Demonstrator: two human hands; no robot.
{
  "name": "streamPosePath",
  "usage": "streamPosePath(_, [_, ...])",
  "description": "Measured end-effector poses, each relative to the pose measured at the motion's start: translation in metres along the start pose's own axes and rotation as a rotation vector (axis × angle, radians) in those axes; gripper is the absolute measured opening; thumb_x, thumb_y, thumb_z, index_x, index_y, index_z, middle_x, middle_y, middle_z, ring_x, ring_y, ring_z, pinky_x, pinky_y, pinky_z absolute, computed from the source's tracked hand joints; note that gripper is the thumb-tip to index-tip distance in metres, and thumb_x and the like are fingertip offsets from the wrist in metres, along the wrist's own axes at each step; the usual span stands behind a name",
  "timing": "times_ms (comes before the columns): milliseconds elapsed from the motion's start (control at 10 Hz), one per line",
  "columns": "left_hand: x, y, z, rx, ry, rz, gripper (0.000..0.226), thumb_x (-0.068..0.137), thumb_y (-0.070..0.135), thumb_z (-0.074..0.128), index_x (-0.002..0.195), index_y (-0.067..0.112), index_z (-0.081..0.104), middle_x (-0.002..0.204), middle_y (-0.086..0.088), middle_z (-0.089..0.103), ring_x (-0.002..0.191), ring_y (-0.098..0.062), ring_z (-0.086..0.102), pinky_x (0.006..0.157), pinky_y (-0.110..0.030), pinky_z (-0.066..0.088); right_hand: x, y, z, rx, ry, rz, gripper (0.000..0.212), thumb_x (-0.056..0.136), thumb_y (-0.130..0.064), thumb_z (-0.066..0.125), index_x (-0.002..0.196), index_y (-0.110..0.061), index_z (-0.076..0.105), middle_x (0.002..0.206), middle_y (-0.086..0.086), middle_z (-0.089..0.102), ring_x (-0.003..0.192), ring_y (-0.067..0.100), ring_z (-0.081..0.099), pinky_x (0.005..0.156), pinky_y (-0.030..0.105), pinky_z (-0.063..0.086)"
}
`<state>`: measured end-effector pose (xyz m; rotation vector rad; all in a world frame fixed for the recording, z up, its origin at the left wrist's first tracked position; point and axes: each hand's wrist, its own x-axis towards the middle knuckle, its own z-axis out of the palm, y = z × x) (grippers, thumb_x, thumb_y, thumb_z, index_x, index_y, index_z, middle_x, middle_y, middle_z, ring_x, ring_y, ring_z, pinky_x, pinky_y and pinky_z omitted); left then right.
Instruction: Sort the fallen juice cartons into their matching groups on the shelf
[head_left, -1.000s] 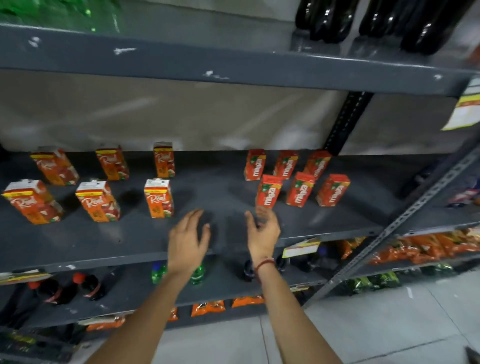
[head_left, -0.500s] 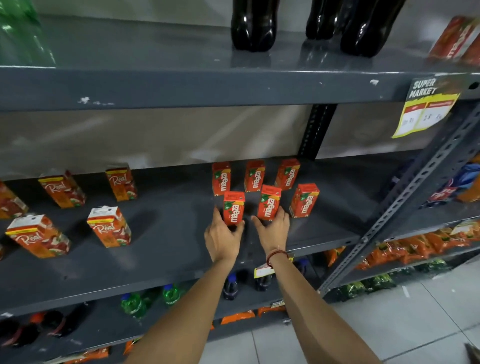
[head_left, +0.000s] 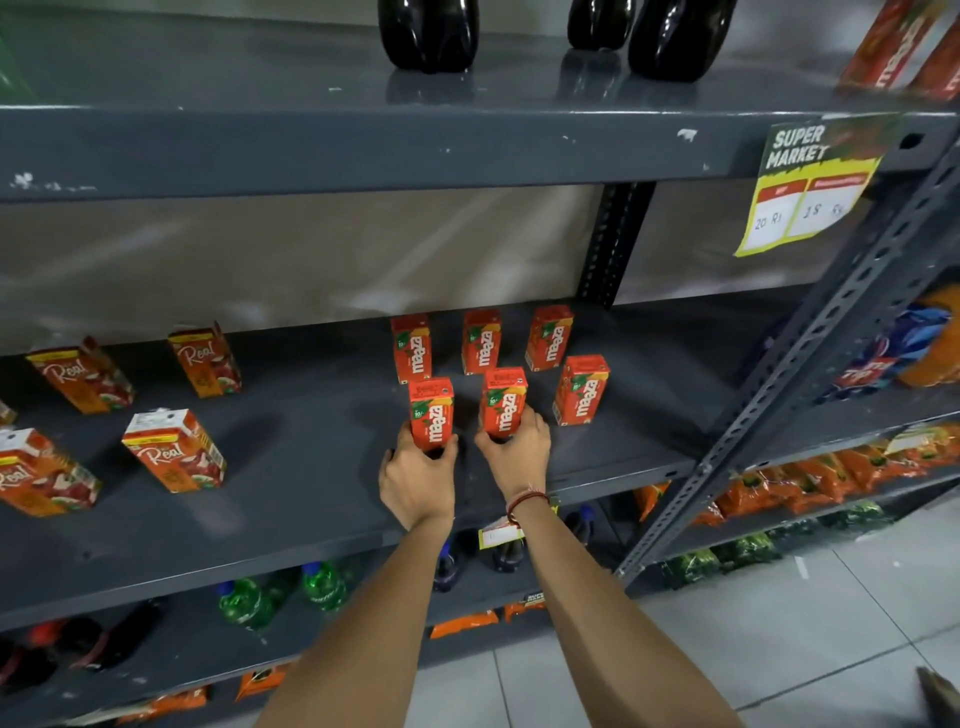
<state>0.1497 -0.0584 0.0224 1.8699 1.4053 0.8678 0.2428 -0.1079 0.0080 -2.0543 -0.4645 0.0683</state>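
Note:
On the grey middle shelf several small red Maaza cartons stand upright in two rows. My left hand wraps the base of the front-left Maaza carton. My right hand holds the base of the front-middle Maaza carton. A third front carton stands free to the right, and three more stand behind. To the left, larger orange Real cartons stand in a looser group, some cut off by the frame edge.
Dark cola bottles stand on the shelf above. A yellow price tag hangs from that shelf's edge. A slanted metal upright crosses at right. Green and dark bottles fill the lower shelf; snack packs lie lower right.
My hands moved from open above the shelf's front edge to the two front Maaza cartons and closed around their bases. The view shifted right and closer.

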Motion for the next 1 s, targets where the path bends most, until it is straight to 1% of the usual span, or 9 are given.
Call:
streamPosePath(100, [-0.002, 0.001, 0.000, -0.001, 0.011, -0.004, 0.046, 0.068, 0.038, 0.078, 0.097, 0.006, 0.062, 0.077, -0.016, 0.069, 0.081, -0.036, 0.064, 0.069, -0.044, 0.055, -0.001, 0.000, -0.001, 0.000, -0.020, -0.003, 0.051, 0.066, -0.018, 0.075, 0.110, -0.002, 0.055, 0.109, 0.015, 0.059, 0.107, 0.026, 0.050, 0.086, 0.021, 0.033])
streamPosePath(200, [-0.003, 0.002, 0.001, -0.001, 0.019, -0.008, 0.045, 0.068, 0.038, 0.079, 0.096, 0.006, 0.062, 0.076, -0.016, 0.069, 0.080, -0.036, 0.064, 0.069, -0.044, 0.055, 0.000, 0.001, -0.001, -0.004, -0.028, -0.013, 0.051, 0.067, -0.018, 0.074, 0.111, -0.002, 0.055, 0.109, 0.015, 0.059, 0.106, 0.026, 0.050, 0.087, 0.022, 0.034])
streamPosePath(300, [-0.003, 0.001, 0.002, -0.004, 0.027, -0.015, 0.044, 0.067, 0.037, 0.079, 0.094, 0.006, 0.062, 0.077, -0.016, 0.069, 0.079, -0.035, 0.064, 0.066, -0.042, 0.053, 0.000, 0.002, 0.001, -0.004, -0.029, -0.016, 0.050, 0.068, -0.018, 0.074, 0.111, -0.003, 0.054, 0.108, 0.014, 0.058, 0.105, 0.025, 0.050, 0.085, 0.021, 0.034])
streamPosePath(500, [-0.002, -0.001, 0.004, -0.016, 0.031, -0.019, 0.043, 0.068, 0.036, 0.079, 0.094, 0.006, 0.062, 0.079, -0.016, 0.069, 0.081, -0.034, 0.064, 0.067, -0.042, 0.052, 0.001, 0.003, 0.002, -0.001, -0.035, -0.005, 0.051, 0.068, -0.019, 0.075, 0.112, -0.002, 0.054, 0.109, 0.014, 0.059, 0.106, 0.026, 0.050, 0.086, 0.023, 0.035])
streamPosePath(800, [-0.003, -0.003, -0.001, -0.027, -0.001, -0.019, 0.044, 0.069, 0.035, 0.079, 0.096, 0.004, 0.062, 0.085, -0.017, 0.069, 0.085, -0.034, 0.064, 0.067, -0.041, 0.052, -0.002, -0.003, -0.003, -0.028, -0.077, 0.024, 0.057, 0.072, -0.018, 0.074, 0.120, -0.001, 0.049, 0.118, 0.017, 0.054, 0.115, 0.028, 0.047, 0.096, 0.032, 0.039])
streamPosePath(900, [-0.008, -0.014, -0.005, -0.023, -0.021, 0.038, 0.049, 0.071, 0.034, 0.078, 0.106, 0.006, 0.060, 0.098, -0.015, 0.068, 0.093, -0.032, 0.063, 0.071, -0.044, 0.055, -0.011, -0.001, -0.007, -0.022, -0.065, 0.015, 0.066, 0.074, -0.024, 0.075, 0.127, 0.000, 0.043, 0.124, 0.018, 0.050, 0.120, 0.029, 0.044, 0.101, 0.036, 0.038])
streamPosePath(1000, [-0.011, -0.024, -0.010, -0.002, -0.041, 0.125, 0.053, 0.074, 0.027, 0.076, 0.117, 0.004, 0.055, 0.121, -0.017, 0.062, 0.110, -0.032, 0.057, 0.088, -0.048, 0.051, -0.027, -0.001, -0.009, 0.039, 0.041, 0.012, 0.066, 0.078, -0.024, 0.072, 0.130, 0.001, 0.041, 0.126, 0.019, 0.048, 0.121, 0.030, 0.044, 0.103, 0.037, 0.037])
